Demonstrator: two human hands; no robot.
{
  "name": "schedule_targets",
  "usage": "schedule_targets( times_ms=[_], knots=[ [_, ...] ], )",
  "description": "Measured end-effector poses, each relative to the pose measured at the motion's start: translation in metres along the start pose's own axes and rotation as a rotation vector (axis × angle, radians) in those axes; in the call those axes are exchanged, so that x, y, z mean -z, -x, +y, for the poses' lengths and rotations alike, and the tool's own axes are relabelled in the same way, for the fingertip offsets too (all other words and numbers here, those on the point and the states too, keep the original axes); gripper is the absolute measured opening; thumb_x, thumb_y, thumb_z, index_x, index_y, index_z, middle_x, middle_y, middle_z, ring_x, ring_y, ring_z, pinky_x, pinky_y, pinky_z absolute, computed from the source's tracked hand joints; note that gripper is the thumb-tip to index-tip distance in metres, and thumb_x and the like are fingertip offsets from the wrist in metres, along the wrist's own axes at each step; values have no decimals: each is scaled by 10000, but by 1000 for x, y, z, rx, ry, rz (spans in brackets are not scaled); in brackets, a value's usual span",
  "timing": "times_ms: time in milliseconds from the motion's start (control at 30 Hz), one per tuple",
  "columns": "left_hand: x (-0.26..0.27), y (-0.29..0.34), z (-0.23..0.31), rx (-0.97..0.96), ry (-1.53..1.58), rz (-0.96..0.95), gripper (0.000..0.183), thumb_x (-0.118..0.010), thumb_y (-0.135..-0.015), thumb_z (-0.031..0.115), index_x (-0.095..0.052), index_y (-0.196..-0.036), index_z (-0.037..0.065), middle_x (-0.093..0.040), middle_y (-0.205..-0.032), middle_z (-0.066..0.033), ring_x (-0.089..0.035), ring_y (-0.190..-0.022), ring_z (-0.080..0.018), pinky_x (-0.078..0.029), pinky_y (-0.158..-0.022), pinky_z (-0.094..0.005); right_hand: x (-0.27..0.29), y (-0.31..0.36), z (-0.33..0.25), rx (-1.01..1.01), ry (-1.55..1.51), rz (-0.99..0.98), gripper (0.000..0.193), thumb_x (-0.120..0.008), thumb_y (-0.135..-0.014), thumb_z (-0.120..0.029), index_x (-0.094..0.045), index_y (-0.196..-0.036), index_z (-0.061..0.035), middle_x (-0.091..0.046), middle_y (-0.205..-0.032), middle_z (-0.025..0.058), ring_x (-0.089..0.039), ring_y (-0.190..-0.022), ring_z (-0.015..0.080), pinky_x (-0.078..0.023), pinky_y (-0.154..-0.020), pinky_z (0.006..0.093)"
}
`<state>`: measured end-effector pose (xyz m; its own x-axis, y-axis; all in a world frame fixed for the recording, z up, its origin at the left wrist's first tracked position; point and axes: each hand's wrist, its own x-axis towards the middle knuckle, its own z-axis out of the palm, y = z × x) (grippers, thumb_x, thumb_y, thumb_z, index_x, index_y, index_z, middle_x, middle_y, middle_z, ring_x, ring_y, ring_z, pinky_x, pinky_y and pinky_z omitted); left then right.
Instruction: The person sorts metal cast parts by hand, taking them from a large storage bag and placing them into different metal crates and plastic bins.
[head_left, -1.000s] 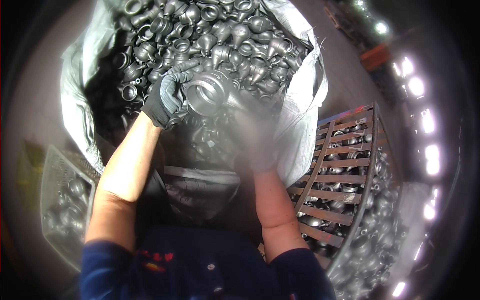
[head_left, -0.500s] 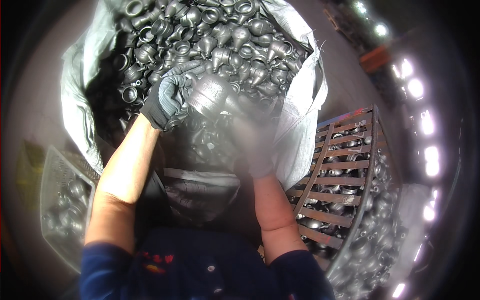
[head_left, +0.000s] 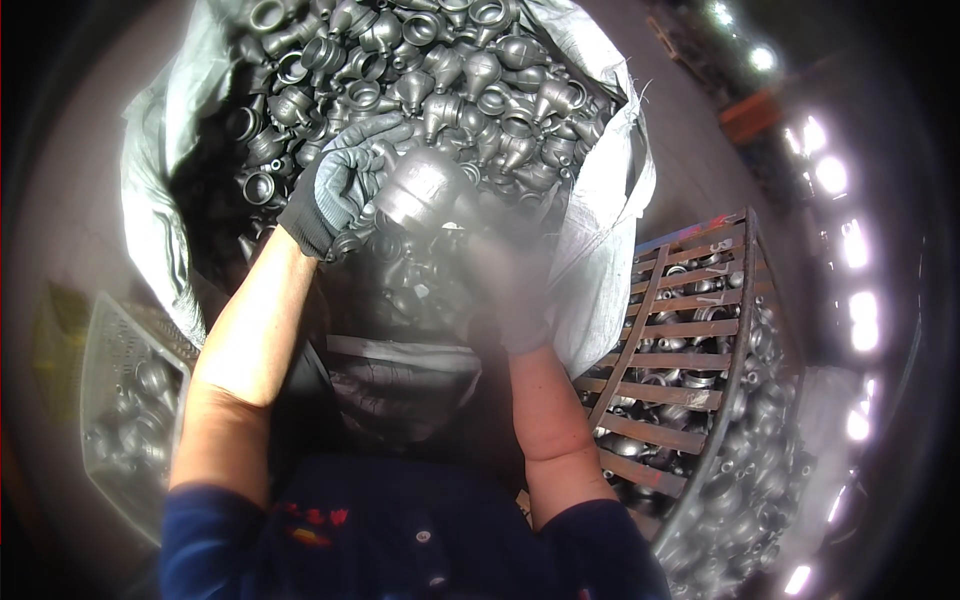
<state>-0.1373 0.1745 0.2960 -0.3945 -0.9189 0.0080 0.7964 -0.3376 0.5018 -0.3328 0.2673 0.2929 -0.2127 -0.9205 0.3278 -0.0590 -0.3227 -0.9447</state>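
A grey metal casting [head_left: 420, 188], rounded with a ringed wide end, is held up between my hands over a big white sack [head_left: 150, 190]. My left hand [head_left: 345, 190], in a grey glove with a dark cuff, is closed, its curled fingers against the casting's left side. From the right comes my right hand [head_left: 508, 275], smeared and hazy. The casting's right end runs into that blur, so the fingers there cannot be made out. Many similar castings [head_left: 480, 68] fill the sack, with bulbous bodies and open round mouths.
Right of the sack stands a rusty slatted metal crate [head_left: 680, 400] with more castings in and beside it. At the left is a pale mesh-like basket [head_left: 100, 350] holding castings. The sack's white rim [head_left: 610, 200] stands up close to my right hand.
The casting has turned slightly, so the raised markings on its surface are no longer seen. My left hand has barely moved. My right hand is blurred in both frames.
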Motion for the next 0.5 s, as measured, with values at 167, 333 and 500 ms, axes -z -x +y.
schedule_targets(
  times_ms=[167,333,500],
  knots=[
    [-3,1,0,-50,-122,-44,384,-458,-841,-50,-446,-1223,-5,-537,-1199,-142,-546,-1088,-236,-467,-942,-377,18,-3,21,127,496,-180,387,-562,-787,23,-549,-1172,-15,-637,-895,37,-439,-525,-5,-323,-442,140],
    [-6,1,3,-2,-111,49,324,-467,-855,-29,-498,-1175,6,-582,-1125,-132,-600,-988,-223,-527,-848,-338,22,-2,31,225,689,-279,370,-561,-807,-19,-544,-1176,-24,-635,-836,31,-392,-467,-10,-284,-401,143],
    [-7,6,0,44,-264,178,256,-523,-868,52,-539,-1123,48,-611,-943,-56,-608,-781,-126,-544,-658,-244,22,-1,31,185,628,-251,346,-567,-818,-42,-553,-1164,-27,-634,-809,31,-379,-456,-12,-273,-394,144]
  ],
)
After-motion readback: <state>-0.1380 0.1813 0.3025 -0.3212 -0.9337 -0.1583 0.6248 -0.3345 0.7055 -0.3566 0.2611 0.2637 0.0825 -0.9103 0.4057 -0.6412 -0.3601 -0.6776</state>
